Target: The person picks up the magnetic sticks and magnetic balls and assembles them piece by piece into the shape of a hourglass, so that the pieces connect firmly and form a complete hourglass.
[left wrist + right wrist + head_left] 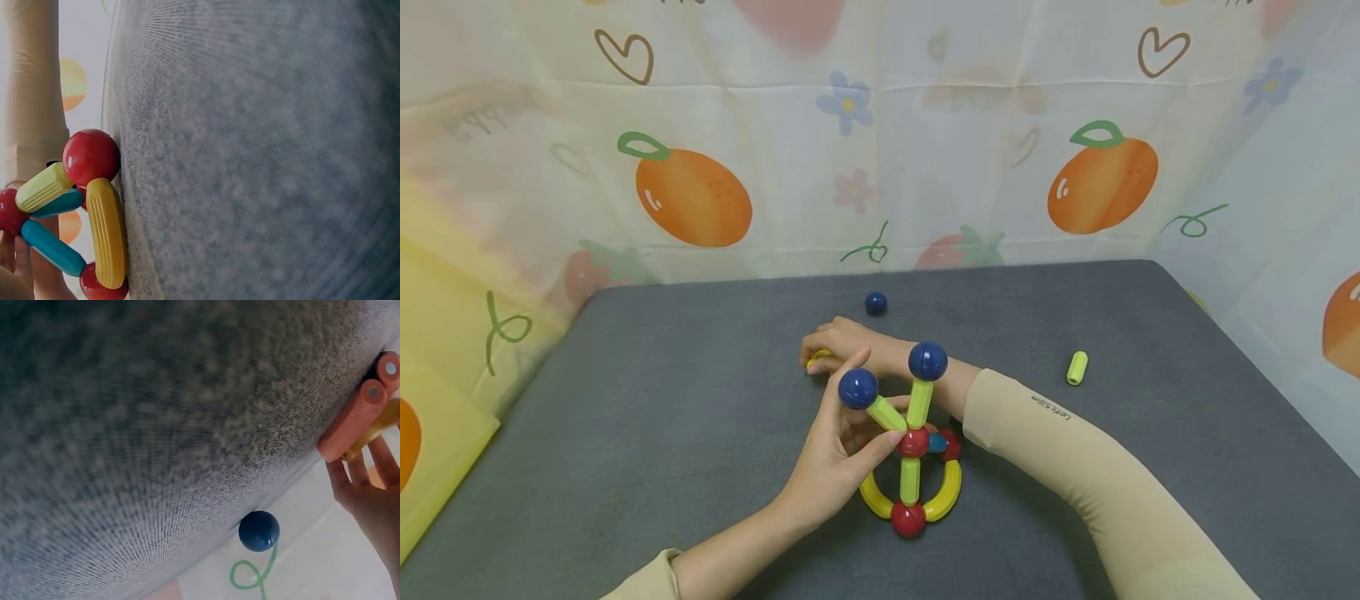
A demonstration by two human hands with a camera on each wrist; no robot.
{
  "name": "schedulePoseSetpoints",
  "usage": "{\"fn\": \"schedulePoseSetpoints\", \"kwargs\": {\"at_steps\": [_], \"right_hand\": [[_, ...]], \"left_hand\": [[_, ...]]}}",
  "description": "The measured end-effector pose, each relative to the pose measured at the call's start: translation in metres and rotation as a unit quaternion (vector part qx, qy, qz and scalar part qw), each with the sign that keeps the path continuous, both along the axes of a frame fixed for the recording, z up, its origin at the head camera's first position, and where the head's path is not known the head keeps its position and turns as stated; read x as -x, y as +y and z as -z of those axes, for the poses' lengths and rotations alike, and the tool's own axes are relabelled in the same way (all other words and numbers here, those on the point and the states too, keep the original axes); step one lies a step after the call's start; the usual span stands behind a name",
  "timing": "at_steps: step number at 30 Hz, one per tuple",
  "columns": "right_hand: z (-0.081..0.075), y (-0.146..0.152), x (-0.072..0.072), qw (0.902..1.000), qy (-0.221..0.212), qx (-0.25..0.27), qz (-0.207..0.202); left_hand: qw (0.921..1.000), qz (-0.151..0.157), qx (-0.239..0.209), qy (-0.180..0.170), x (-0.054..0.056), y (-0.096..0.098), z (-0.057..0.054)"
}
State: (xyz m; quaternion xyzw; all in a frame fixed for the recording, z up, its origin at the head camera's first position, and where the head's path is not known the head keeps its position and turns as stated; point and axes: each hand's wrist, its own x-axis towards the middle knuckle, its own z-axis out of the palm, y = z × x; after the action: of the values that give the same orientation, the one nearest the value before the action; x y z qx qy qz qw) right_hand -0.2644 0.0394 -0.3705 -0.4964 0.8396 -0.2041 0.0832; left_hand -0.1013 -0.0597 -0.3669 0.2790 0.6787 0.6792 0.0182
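My left hand grips a magnetic stick-and-ball figure, its thumb against the middle red ball. Two yellow-green sticks rise from that ball, each topped by a blue ball. Below, another yellow-green stick meets a lower red ball on a ring of yellow curved sticks. Blue-green sticks brace it in the left wrist view. Crossing behind the figure, my right hand pinches a yellow stick. Salmon-coloured sticks lie against its fingers, hidden from the head view.
A loose blue ball lies on the grey table beyond my right hand. One yellow-green stick lies to the right, past my right forearm. A fruit-patterned cloth hangs along the table's back and sides.
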Motion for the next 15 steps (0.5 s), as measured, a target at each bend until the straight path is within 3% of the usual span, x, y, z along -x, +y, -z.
{"fn": "schedulePoseSetpoints", "kwargs": {"at_steps": [8, 15], "right_hand": [[-0.0023, -0.0006, 0.0016, 0.9980, 0.011, 0.048, 0.040], [-0.0072, 0.0008, -0.0014, 0.9979, -0.017, 0.014, 0.061]], "left_hand": [[1.0000, 0.002, 0.000, 0.000, 0.0002, -0.0001, -0.0004], [1.0000, 0.005, 0.000, -0.001, 0.0004, -0.0002, -0.0001]]}}
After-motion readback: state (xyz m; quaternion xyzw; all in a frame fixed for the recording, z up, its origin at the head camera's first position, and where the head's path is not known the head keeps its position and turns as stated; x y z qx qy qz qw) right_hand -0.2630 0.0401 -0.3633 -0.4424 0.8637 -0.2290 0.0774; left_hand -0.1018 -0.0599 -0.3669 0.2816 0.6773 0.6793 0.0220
